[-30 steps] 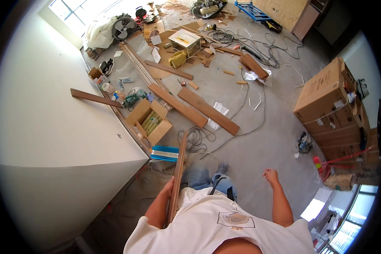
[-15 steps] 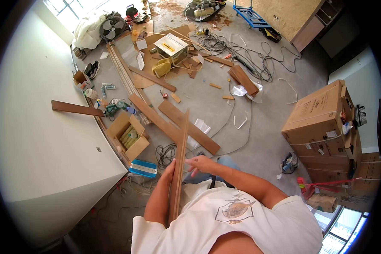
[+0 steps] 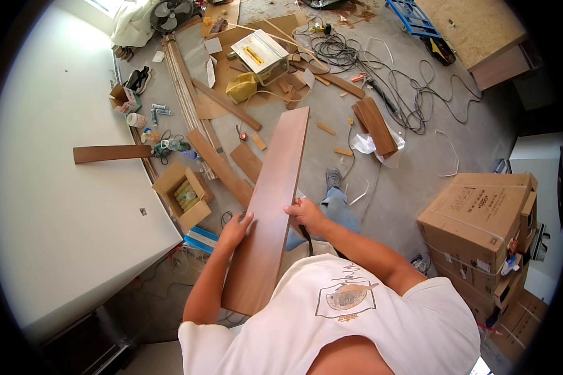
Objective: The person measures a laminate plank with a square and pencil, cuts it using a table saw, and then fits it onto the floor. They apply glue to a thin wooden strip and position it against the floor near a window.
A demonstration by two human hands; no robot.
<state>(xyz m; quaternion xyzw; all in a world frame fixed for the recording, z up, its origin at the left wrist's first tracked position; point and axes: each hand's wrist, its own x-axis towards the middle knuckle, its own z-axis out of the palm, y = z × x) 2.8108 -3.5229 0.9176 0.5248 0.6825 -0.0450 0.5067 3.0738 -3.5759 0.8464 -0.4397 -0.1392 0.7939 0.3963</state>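
A person in a white shirt holds a long brown plank flat in front of the chest, the left hand gripping its left edge and the right hand its right edge, near the plank's middle. Below it lies a grey floor strewn with more planks, a table saw, tangled cables and an open carton beside a white wall. Stacked cardboard boxes stand to the right, well apart from the hands.
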